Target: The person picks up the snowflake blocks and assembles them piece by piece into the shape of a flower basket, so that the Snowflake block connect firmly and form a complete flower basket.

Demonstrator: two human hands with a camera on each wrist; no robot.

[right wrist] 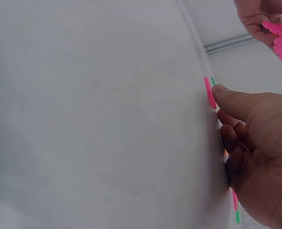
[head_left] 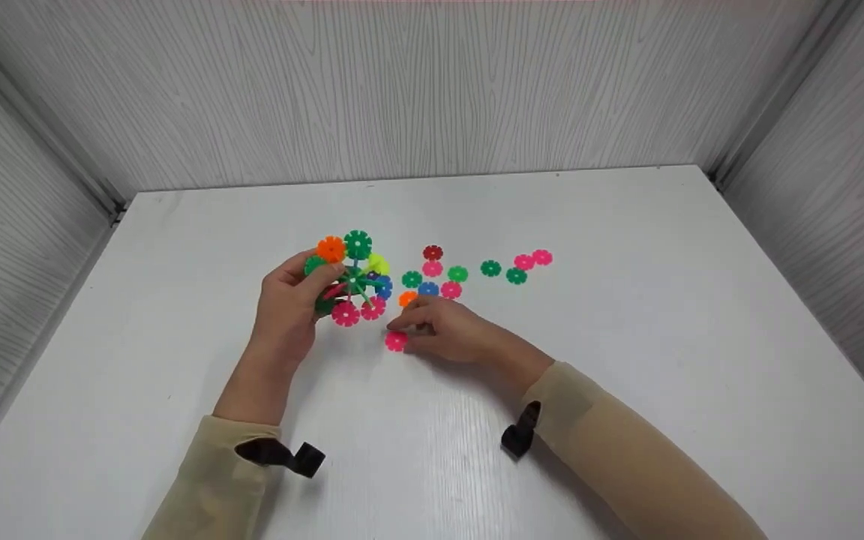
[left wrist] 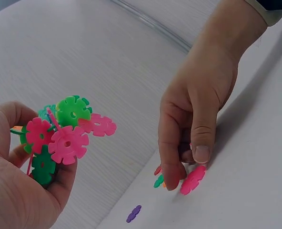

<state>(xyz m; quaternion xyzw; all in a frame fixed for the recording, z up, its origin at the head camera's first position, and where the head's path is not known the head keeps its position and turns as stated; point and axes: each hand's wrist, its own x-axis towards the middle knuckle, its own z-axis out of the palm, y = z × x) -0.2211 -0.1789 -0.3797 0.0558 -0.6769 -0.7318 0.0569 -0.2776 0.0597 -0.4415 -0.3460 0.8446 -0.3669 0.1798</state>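
My left hand (head_left: 287,296) grips a cluster of interlocked notched plastic discs (head_left: 355,280), thumb in front and fingers behind. Green, orange, yellow, blue and pink discs stick out from it at several angles. To its right, my right hand (head_left: 453,328) is low over the white table, fingers loosely bent. Its thumb tip is right at the edge of a loose pink disc (head_left: 396,341), with the index fingertip close by. In the left wrist view this pink disc (left wrist: 193,180) lies just below the thumb, which stands apart from the index finger.
Loose notched discs lie beyond the right hand, among them a dark red disc (head_left: 433,253), a blue disc (head_left: 428,289) and an orange disc (head_left: 408,298). Farther right are green discs (head_left: 490,268) and pink discs (head_left: 542,257). Wood-grain panels (head_left: 417,90) border the table.
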